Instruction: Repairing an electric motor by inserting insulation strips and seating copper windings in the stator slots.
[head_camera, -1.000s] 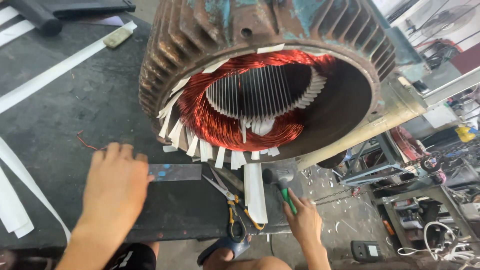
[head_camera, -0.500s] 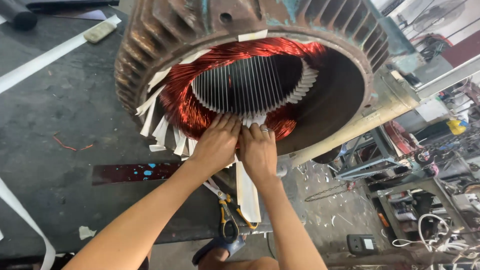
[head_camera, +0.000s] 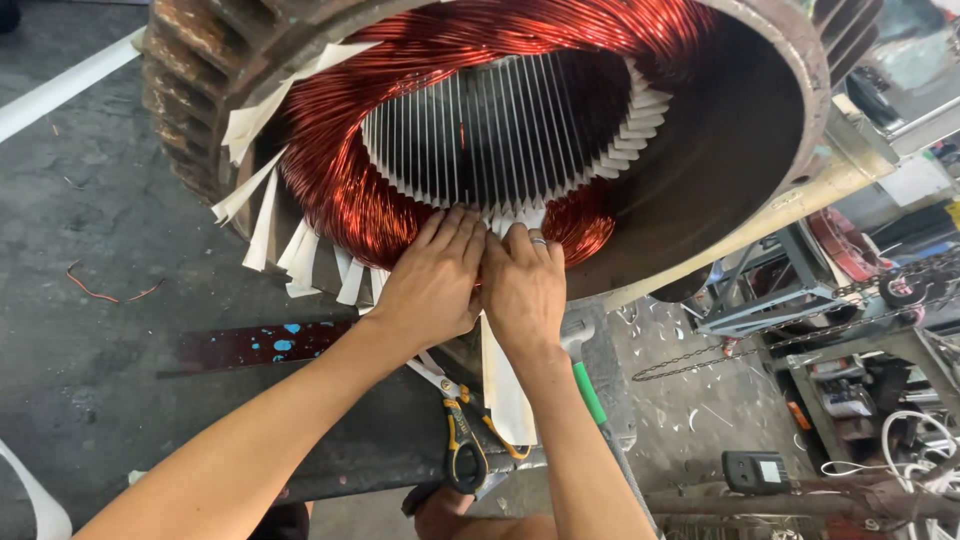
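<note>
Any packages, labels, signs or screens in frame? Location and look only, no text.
Small dark box with a pale label or screen on its face: floor at lower right, rectangular, black with a light grey panel.
Pale sheet, maybe a sign or paper: right edge, behind the motor housing, whitish, too blurred to tell which.
No packages in view.

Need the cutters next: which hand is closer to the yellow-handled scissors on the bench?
Left. The left hand presses the copper winding just above the scissors, its wrist right over the blades. The right hand sits alongside, slightly farther right.
</note>
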